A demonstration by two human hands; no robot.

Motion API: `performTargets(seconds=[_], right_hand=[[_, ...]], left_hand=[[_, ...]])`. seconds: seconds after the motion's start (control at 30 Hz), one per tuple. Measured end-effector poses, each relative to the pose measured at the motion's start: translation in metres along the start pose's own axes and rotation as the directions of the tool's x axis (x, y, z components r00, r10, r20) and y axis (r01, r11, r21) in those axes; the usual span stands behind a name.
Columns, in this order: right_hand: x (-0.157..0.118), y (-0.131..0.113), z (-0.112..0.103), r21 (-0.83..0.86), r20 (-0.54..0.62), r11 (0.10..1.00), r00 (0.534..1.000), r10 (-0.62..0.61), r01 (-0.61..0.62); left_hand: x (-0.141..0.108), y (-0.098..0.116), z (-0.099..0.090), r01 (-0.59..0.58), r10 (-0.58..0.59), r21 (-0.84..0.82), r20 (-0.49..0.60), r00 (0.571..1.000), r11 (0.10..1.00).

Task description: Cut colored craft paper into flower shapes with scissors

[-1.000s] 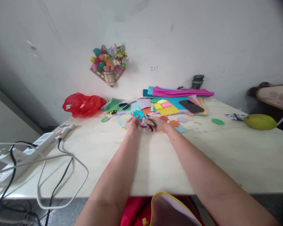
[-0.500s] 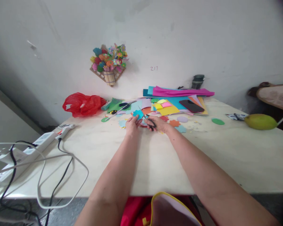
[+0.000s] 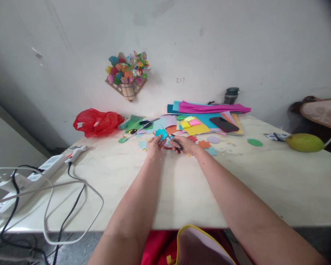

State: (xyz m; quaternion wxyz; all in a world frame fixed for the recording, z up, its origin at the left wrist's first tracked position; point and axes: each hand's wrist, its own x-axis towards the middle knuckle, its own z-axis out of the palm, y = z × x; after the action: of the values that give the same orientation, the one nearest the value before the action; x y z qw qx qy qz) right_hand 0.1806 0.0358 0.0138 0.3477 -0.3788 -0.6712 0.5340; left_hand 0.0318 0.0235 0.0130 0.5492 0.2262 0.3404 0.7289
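Observation:
A bright blue paper flower [image 3: 160, 134] with a scalloped edge is held between the fingers of my left hand [image 3: 155, 144]. My right hand [image 3: 186, 145] grips black-handled scissors [image 3: 178, 146], their blades pointing up and left beside the flower's right edge. Whether the blades touch the paper I cannot tell. Just right of my right hand lie an orange paper flower [image 3: 204, 144], a red paper piece [image 3: 192, 138] and a lilac paper oval [image 3: 213, 140]. Light blue and yellow scraps [image 3: 142, 145] lie left of my left hand.
Behind are coloured sheets [image 3: 204, 119], a phone [image 3: 224, 124] and a second pair of scissors [image 3: 145, 124]. A red plastic bag [image 3: 98, 123] sits back left. Power strips [image 3: 48, 165] with loose cables occupy the left; a green-yellow fruit [image 3: 305, 142] lies far right.
Almost nothing differs. The scissor handles have shifted very slightly in my right hand; the blue flower stays in my left hand in about the same place.

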Motion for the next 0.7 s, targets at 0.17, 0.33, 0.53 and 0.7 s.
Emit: performTargets(seconds=[0.17,0.33,0.53,0.7], right_hand=[[-0.003,-0.006,0.001,0.008,0.006,1.0,1.0,0.026,-0.026],[-0.006,-0.009,0.0,-0.001,0.007,1.0,1.0,0.014,-0.014],[-0.008,-0.011,0.0,-0.001,0.013,1.0,1.0,0.011,-0.011],[-0.009,-0.013,-0.001,0.009,0.027,1.0,0.999,0.029,-0.029]], left_hand=[[-0.003,0.003,0.001,0.011,-0.011,0.015,-0.004,1.0,1.0],[-0.002,0.005,0.0,0.02,-0.02,0.03,0.01,1.0,0.999],[-0.001,0.007,0.0,0.033,-0.034,0.049,0.011,0.999,0.998],[-0.001,0.007,-0.001,0.043,-0.043,0.062,0.011,0.999,0.997]])
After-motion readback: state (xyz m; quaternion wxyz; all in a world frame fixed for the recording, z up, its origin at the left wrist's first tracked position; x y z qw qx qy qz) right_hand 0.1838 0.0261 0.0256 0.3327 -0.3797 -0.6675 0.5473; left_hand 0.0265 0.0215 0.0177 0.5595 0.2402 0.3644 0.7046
